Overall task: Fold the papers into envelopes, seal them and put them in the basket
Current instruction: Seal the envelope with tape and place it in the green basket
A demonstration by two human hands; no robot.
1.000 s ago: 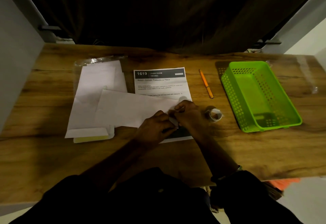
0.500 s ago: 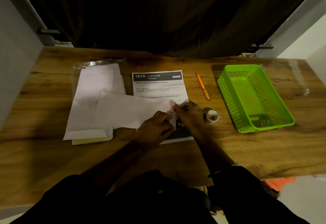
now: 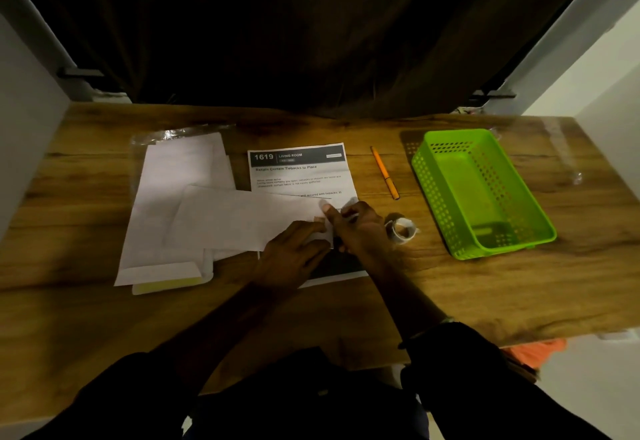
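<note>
On the wooden table (image 3: pixel 450 301), near the middle of the frame, a white envelope (image 3: pixel 239 217) lies flat and a little turned. Its left part covers a pile of other white envelopes (image 3: pixel 173 193), and its right end lies on a printed sheet (image 3: pixel 301 171) with the heading "1619 LIVING ROOM". The left hand (image 3: pixel 294 252) rests on the lower right part of this envelope, and its fingers reach forward and press the paper down. The right hand (image 3: pixel 358 228) is just beside it, touching it. Its fingers are curled around the narrow right end of the envelope and pinch it, while one finger (image 3: pixel 326 208) points toward the top of the frame along the edge. It is too dark to tell how the flap stands under the hands. A small roll of clear tape (image 3: pixel 401 230) stands just right of the right hand. An orange pen (image 3: pixel 384 172) lies above it, between the printed sheet and the green plastic basket (image 3: pixel 429 204), which is at the right of the frame and well apart from the envelope. A dark curtain (image 3: pixel 311 23) hangs behind the table.
</note>
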